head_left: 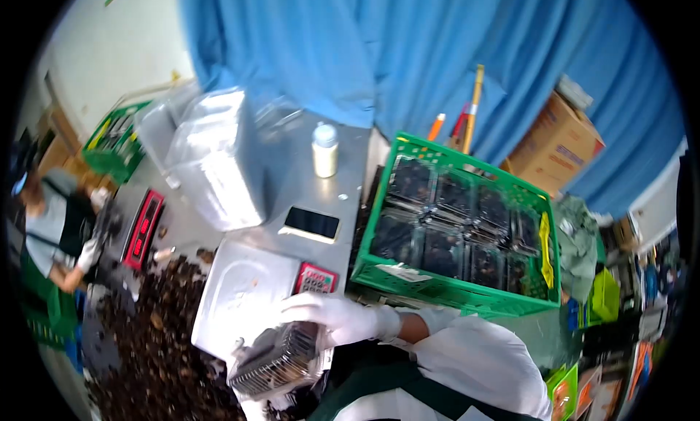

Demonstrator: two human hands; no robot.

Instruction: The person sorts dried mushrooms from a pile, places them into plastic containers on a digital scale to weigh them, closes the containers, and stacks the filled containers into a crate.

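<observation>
A clear ribbed plastic box [281, 366] with dark contents is tilted at the bottom centre. My right hand [321, 313], in a white glove, reaches over its upper side and grips it. Only part of my left hand [254, 408], also gloved in white, shows under the box's lower left side, and most of its fingers are hidden. Both hands are close to the pale plate of a scale [244, 279], whose red keypad [316, 279] lies just beyond my right hand. Small dark brown pieces [164, 333] are heaped to the left.
To the right stands a green crate [456, 298] of filled clear boxes. Stacked clear containers [211, 158], a phone [312, 224] and a bottle [325, 151] stand on the table. A second scale [143, 228] and a gloved co-worker [55, 228] are at left.
</observation>
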